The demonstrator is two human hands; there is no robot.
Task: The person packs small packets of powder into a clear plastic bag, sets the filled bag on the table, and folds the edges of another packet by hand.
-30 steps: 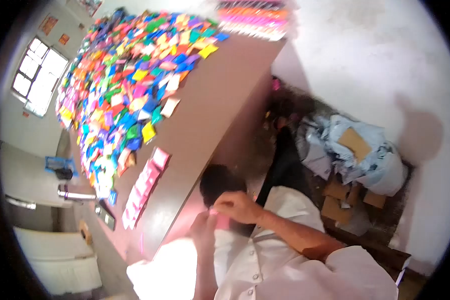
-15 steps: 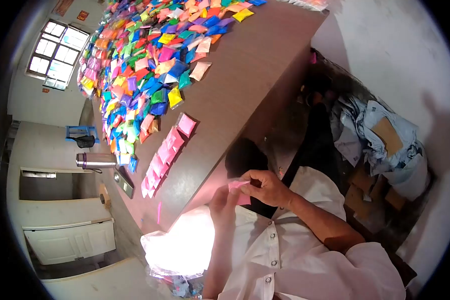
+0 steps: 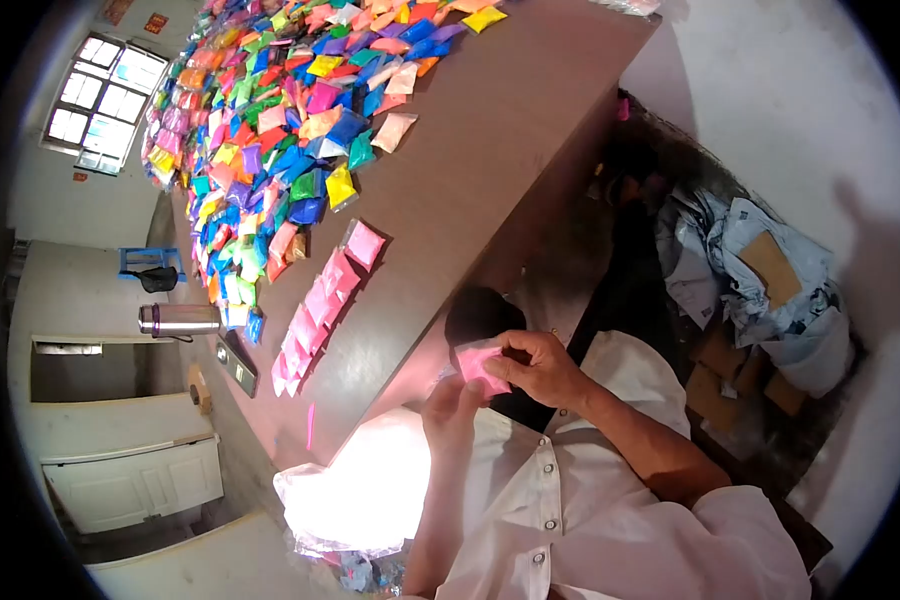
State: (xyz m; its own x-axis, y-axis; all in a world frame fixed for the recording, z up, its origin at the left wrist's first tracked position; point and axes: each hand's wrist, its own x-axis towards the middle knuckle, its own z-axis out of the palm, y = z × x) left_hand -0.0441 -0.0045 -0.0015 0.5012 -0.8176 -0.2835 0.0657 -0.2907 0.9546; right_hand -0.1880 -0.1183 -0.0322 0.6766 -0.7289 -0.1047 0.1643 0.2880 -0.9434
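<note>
Between my two hands, over my lap beside the table edge, is a small pink packet (image 3: 480, 366). My right hand (image 3: 542, 368) pinches its right side between thumb and fingers. My left hand (image 3: 452, 405) is closed at the packet's lower left, with its thumb against it. A row of overlapping pink packets (image 3: 315, 308) lies on the brown table (image 3: 490, 130) near its front edge. Farther back a large heap of colourful packets (image 3: 270, 120) covers much of the tabletop. A thin pink strip (image 3: 310, 426) lies near the table's near corner.
A steel flask (image 3: 178, 320) and a dark phone-like object (image 3: 236, 365) are at the table's left edge. Bright, overexposed plastic (image 3: 370, 480) is left of my left forearm. White bags (image 3: 760, 260) and cardboard pieces (image 3: 715, 390) lie on the floor at the right.
The view has shifted from a blurred, higher look to a steadier one. The pink packet, hardly visible at first, now shows more fully between my hands.
</note>
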